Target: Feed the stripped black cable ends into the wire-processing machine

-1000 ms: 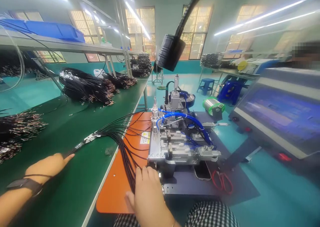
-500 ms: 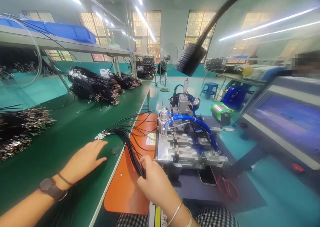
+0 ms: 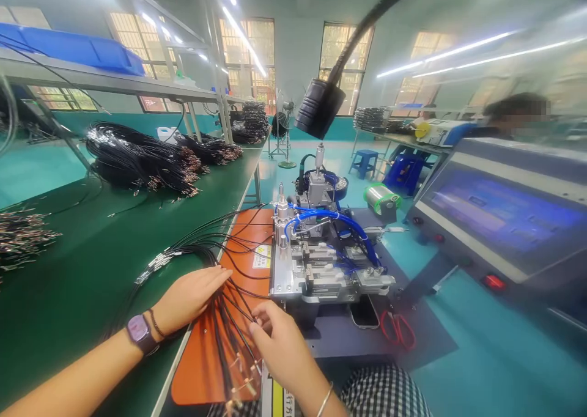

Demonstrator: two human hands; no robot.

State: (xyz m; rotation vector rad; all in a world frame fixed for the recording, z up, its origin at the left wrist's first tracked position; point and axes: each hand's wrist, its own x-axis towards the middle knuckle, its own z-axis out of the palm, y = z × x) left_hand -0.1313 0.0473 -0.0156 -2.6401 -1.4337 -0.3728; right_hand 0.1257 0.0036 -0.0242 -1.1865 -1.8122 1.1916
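The fingers of the right hand pinch some black wires, too many and too tangled to count surely, their metal-tipped ends now fanned over the orange mat. The left hand, fingers together, has slid nearer, flat on the wires, at the edge of the green tabletop, beside one pneumatic bench machine.

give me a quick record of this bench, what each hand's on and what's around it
left hand: resting on black wires
right hand: fingertips at the same wires, grip unclear
under wires: orange mat
right of mat: pneumatic crimping machine
beyond machine's near end: smartphone, red-handled scissors
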